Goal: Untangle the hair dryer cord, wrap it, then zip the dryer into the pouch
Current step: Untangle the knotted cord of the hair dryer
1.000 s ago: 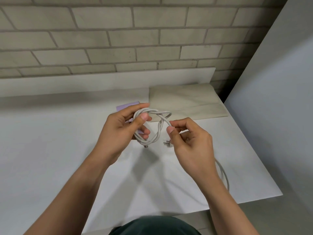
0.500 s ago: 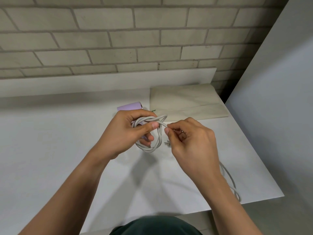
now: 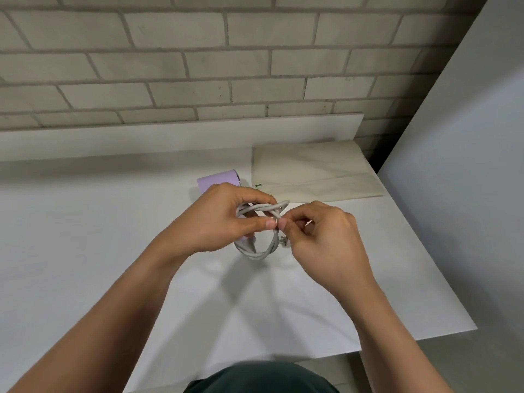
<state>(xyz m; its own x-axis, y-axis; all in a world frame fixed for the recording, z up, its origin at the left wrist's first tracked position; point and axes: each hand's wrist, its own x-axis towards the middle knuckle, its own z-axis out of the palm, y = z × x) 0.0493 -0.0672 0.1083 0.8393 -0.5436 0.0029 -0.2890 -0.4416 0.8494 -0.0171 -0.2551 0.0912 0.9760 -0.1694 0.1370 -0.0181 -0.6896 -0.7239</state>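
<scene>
The left hand (image 3: 224, 219) is gripping the cord (image 3: 255, 254), with its fingers curling over the top of a small coil and its thumb pressing across the loops from below. The coil is hanging in the air above the table (image 3: 85, 236), between the two hands, and several strands are crossing at its upper edge. The plug (image 3: 283, 241) is dangling at the right side of the coil, touching or nearly touching the right hand (image 3: 320, 239). That hand is pinching one strand between thumb and forefinger at the crossing, with the remaining fingers curling loosely. No loose length is trailing anywhere in view, so untangling is judged complete and wrapping is judged to be nearing its end. Securing the last turn, bagging and zipping are remaining. The lilac hair dryer (image 3: 217, 179) is lying on the table just behind the left hand, which is hiding most of it, along with the cord's junction to the body. The beige pouch (image 3: 312, 171) is lying flat just to the right of the dryer; its zip state cannot be determined. A grey panel (image 3: 467, 137) is bordering the table's right edge. Both hands are being occupied by the coil, which is likely to spring open on release.
</scene>
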